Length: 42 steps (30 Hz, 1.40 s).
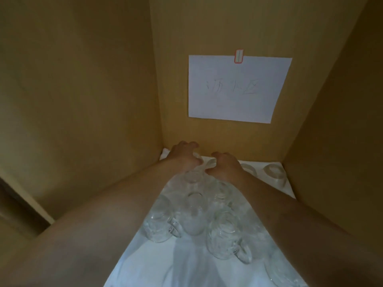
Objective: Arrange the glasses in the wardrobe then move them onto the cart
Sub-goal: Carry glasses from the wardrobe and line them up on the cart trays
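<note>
I am reaching deep into the wardrobe [87, 100], both arms stretched toward the back wall, where a paper sheet [236, 90] hangs under a small clip. The glasses [194, 204] stand crowded on the white liner [165, 266] of the wardrobe floor: a tight cluster of clear handled mugs in the middle, and two more glasses [274, 172] apart at the back right. My left hand [183, 155] has its fingers curled over a glass at the rear of the cluster, and its grip looks clamped on that glass. My right hand [226, 165] is curled just beside it, but I cannot tell whether it holds anything.

I judge these glasses rigid, smooth and breakable, with some weight to them. Packed this close, they could knock together if one is dragged. The safest hold seems to be around the body or through the handle, lifting straight up before moving sideways. The cart is not in view.
</note>
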Available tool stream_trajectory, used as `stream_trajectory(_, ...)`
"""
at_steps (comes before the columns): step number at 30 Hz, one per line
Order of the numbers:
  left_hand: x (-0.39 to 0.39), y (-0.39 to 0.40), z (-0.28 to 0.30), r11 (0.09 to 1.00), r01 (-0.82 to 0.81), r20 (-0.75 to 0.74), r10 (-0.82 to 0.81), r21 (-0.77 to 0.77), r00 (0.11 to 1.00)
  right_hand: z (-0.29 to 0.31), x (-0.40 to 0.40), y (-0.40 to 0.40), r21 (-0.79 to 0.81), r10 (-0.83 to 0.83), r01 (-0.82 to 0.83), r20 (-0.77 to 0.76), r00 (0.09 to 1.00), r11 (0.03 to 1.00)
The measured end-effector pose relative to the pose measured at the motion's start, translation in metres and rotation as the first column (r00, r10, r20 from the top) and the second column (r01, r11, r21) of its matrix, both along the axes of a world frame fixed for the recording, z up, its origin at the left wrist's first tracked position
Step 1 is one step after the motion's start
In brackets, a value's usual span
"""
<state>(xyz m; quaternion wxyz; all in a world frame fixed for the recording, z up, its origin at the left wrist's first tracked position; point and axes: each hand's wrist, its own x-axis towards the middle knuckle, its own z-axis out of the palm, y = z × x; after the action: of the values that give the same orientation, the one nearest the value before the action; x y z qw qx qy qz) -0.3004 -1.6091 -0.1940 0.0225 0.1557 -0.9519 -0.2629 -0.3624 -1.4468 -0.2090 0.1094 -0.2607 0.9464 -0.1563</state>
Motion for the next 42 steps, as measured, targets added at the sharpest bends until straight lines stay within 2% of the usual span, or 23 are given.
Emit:
stream_trajectory(6, -0.015, -0.003, -0.006, 0.994, 0.100, 0.150, -0.105, 0.037, 0.983, -0.002, -0.016, -0.009, 0.097, 0.083, -0.092, 0.090, 0.992, 0.991)
stream_trajectory(9, -0.020, -0.003, -0.011, 0.990, 0.116, 0.170, -0.128, 0.083, 0.977, 0.001, -0.020, -0.014, 0.181, 0.117, -0.135, 0.109, 0.987, 0.974)
stream_trajectory(15, -0.030, -0.002, -0.017, 0.991, 0.116, 0.188, -0.126, 0.066, 0.974, 0.002, -0.019, -0.020, 0.284, 0.146, -0.161, 0.072, 0.987, 0.945)
stream_trajectory(22, -0.034, -0.011, -0.011, 0.993, 0.086, 0.170, -0.099, 0.080, 0.980, 0.002, -0.022, -0.017, 0.175, 0.082, -0.093, 0.067, 0.994, 0.980)
stream_trajectory(25, -0.038, -0.013, -0.001, 0.994, 0.101, 0.091, -0.104, 0.034, 0.990, 0.005, -0.021, -0.017, 0.123, 0.050, -0.060, 0.082, 0.995, 0.991)
stream_trajectory(29, -0.041, -0.016, 0.029, 1.000, -0.008, -0.029, 0.008, 0.006, 1.000, 0.024, -0.023, -0.019, 0.001, -0.026, 0.026, 0.019, 0.999, 1.000)
stream_trajectory(32, -0.037, -0.021, 0.054, 0.997, -0.065, -0.126, 0.060, -0.033, 0.990, 0.047, -0.025, -0.016, -0.146, -0.129, 0.126, -0.015, 0.991, 0.981)
stream_trajectory(35, -0.027, -0.024, 0.077, 0.990, -0.134, -0.252, 0.122, -0.030, 0.960, 0.069, -0.023, -0.010, -0.336, -0.277, 0.263, 0.007, 0.961, 0.904)
stream_trajectory(38, -0.015, -0.022, 0.102, 0.976, -0.217, -0.356, 0.207, 0.010, 0.911, 0.089, -0.016, 0.000, -0.522, -0.392, 0.364, 0.061, 0.918, 0.772)
stream_trajectory(40, -0.006, -0.019, 0.119, 0.969, -0.241, -0.392, 0.246, 0.064, 0.886, 0.101, -0.009, 0.009, -0.640, -0.414, 0.434, 0.192, 0.890, 0.634)
stream_trajectory(42, 0.005, -0.016, 0.134, 0.961, -0.234, -0.423, 0.274, 0.146, 0.864, 0.112, 0.003, 0.019, -0.719, -0.375, 0.528, 0.384, 0.844, 0.451)
